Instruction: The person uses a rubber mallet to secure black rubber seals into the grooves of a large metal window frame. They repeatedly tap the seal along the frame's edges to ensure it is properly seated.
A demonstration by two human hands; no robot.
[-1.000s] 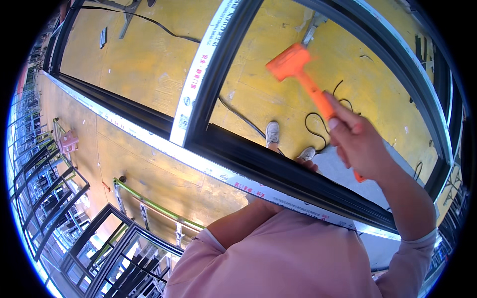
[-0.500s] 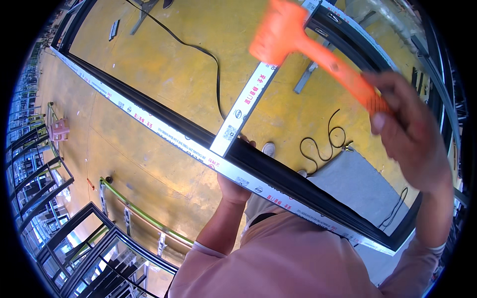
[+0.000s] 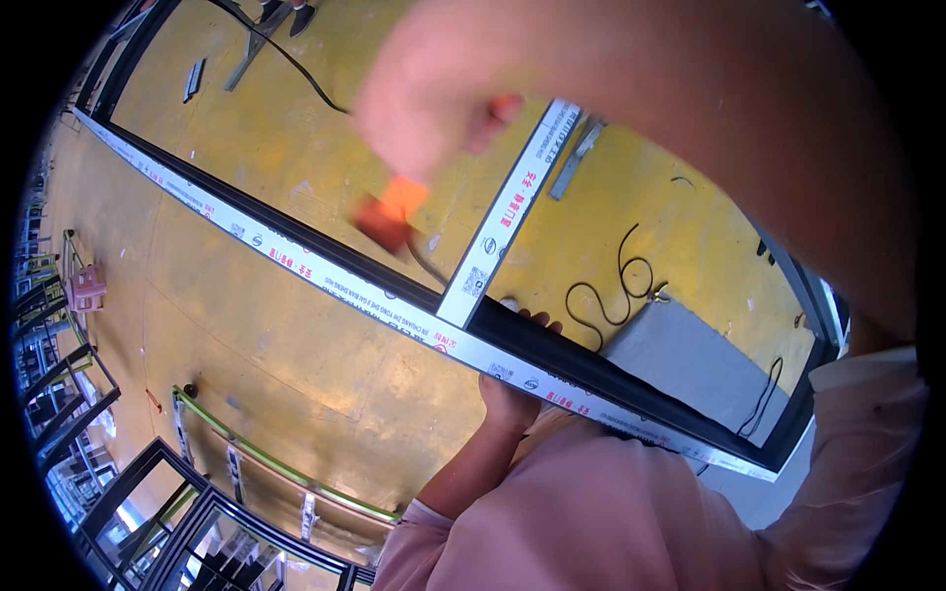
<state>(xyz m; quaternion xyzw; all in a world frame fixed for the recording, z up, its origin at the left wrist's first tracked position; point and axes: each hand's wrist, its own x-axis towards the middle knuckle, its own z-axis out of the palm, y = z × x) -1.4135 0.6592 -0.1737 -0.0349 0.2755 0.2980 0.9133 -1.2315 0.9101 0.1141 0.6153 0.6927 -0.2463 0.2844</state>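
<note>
Right hand (image 3: pixel 424 98): clamped on the handle of the orange hammer (image 3: pixel 386 222). The hand is blurred and covers most of the handle. The hammer head hangs just below this grip as seen in the view, over the opening left of the crossbar (image 3: pixel 511 210) and apart from it.

Left hand (image 3: pixel 509 402): clamped around the near rail (image 3: pixel 394 317) of the frame — fingertips show past the inner edge, the back of the hand below the outer edge. This grip lies just right of the joint where the crossbar meets the near rail.

Surroundings: a grey sheet (image 3: pixel 695 360) lies on the yellow floor (image 3: pixel 286 340) to the right of the left-hand grip, with a looped black cord (image 3: pixel 570 300) between them. A pink stool (image 3: pixel 89 288) stands well to the left of both grips.
</note>
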